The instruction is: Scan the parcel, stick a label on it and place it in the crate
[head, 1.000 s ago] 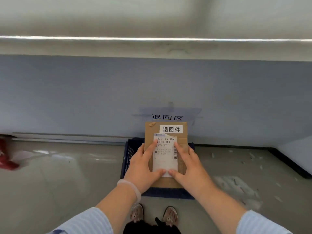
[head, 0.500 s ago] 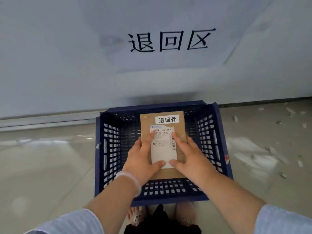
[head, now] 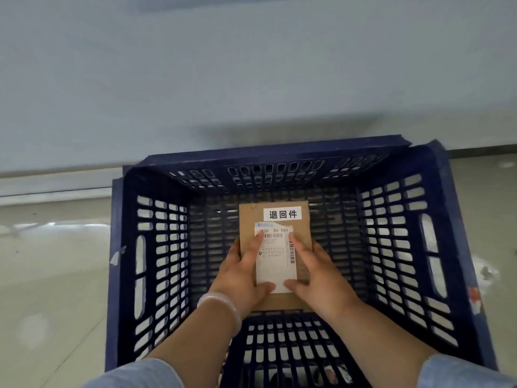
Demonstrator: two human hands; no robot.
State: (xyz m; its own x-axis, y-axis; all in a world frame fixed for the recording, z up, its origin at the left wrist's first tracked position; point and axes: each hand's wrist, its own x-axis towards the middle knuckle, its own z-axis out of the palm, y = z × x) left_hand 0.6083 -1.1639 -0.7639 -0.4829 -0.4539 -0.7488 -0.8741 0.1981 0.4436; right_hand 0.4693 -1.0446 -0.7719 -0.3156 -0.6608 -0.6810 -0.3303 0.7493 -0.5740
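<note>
Both hands, left (head: 242, 271) and right (head: 316, 271), grip the parcel (head: 275, 219) by its sides inside the crate (head: 419, 247) (its floor just below), so letting go unevenly could tip it onto an edge.

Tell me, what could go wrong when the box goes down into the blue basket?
The parcel is held by both hands, left hand and right hand, inside the blue crate. If that grip opens too early, it might drop and land tilted or upside down. The torn shipping label under the fingers could peel further. Knuckles might scrape the crate's slotted walls on the way out.
</note>
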